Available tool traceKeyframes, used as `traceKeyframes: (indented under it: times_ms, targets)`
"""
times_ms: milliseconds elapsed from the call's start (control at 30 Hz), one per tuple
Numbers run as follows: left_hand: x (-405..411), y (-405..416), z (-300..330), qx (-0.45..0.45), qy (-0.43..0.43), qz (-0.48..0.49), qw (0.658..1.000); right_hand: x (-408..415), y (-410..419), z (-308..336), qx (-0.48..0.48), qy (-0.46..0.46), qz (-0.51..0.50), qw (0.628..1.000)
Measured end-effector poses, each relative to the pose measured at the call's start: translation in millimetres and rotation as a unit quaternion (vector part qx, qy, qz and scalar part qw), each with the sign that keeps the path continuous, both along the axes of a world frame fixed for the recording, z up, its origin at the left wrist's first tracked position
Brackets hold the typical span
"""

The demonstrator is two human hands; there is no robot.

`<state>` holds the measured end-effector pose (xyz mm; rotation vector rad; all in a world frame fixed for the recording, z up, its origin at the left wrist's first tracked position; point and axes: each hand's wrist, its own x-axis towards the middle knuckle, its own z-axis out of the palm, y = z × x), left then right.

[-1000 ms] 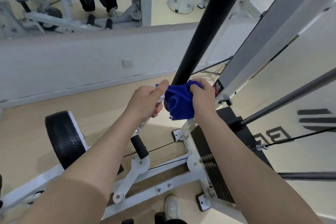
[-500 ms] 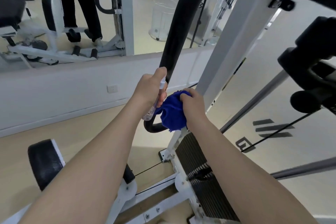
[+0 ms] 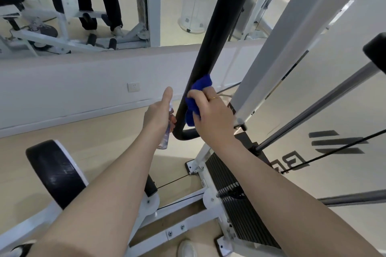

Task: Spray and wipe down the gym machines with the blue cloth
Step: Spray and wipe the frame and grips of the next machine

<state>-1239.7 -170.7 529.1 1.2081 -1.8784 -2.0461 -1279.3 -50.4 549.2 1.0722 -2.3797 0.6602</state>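
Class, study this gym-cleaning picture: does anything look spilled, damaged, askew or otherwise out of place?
Nothing stands out. The right hand presses the blue cloth against the black padded bar, the left hand holds the spray bottle beside it, and no spill shows on the floor.

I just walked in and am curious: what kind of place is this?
Most likely a gym. A weight stack sits in a white machine frame, a black padded roller is at the left, and a wall mirror reflects more exercise machines.
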Motion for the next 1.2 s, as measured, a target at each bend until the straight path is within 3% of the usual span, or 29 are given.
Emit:
traceKeyframes:
  times_ms: [100, 200, 333, 533, 667, 800, 900, 1000, 1100, 1200]
  targets:
    - [5, -11, -15, -0.016, 0.038, 0.005, 0.999, -18, -16, -8, 0.069, 0.22, 0.026, 0.973]
    - [7, -17, -27, 0.005, 0.102, -0.006, 0.995, -26, -15, -34, 0.131, 0.275, 0.051, 0.951]
    - [10, -17, -36, 0.012, 0.101, -0.039, 0.994, -21, -16, -49, 0.277, 0.192, 0.109, 0.935]
    - [-2, -16, -25, -0.025, 0.062, -0.083, 0.994, -21, -26, 16, 0.168, 0.11, 0.008, 0.98]
    - [-7, -17, -33, -0.002, 0.09, -0.083, 0.992, -20, -31, -5, 0.162, 0.206, 0.005, 0.965]
    - [2, -17, -42, 0.032, 0.121, -0.086, 0.988, -14, -33, -30, 0.236, 0.2, 0.032, 0.95]
    - [2, -13, -46, 0.056, 0.104, -0.052, 0.992, -18, -35, -9, 0.194, 0.196, 0.053, 0.96]
    - [2, -9, -45, 0.061, 0.084, -0.052, 0.993, -25, -38, 22, 0.135, 0.255, -0.027, 0.957]
    - [1, -10, -48, 0.102, 0.113, -0.019, 0.988, -22, -41, 11, 0.12, 0.244, -0.04, 0.961]
    - [7, -14, -57, 0.117, 0.136, 0.016, 0.984, -6, -41, -26, 0.209, 0.19, -0.037, 0.958]
